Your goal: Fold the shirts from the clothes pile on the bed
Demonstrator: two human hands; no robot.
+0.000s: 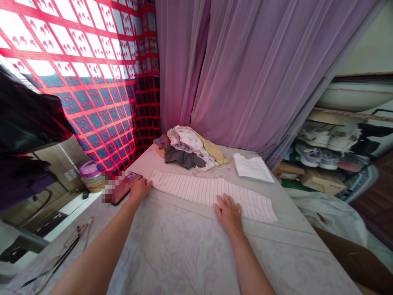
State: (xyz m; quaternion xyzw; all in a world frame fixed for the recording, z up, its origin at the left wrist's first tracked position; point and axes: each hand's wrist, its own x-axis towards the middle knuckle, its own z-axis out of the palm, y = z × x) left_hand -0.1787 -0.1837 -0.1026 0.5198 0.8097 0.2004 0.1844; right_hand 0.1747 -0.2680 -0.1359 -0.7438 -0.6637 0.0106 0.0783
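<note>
A long pink-and-white striped garment lies folded flat across the pale patterned mattress. My left hand rests at the garment's left end, its fingers curled on the edge of the cloth. My right hand lies flat, palm down, fingers spread, on the garment's lower edge right of the middle. Neither hand lifts the cloth.
A pile of loose clothes sits at the back by the purple curtain. A folded white cloth lies to its right. A red phone lies beside my left hand. Eyeglasses rest near left. Shoes are stacked on the right.
</note>
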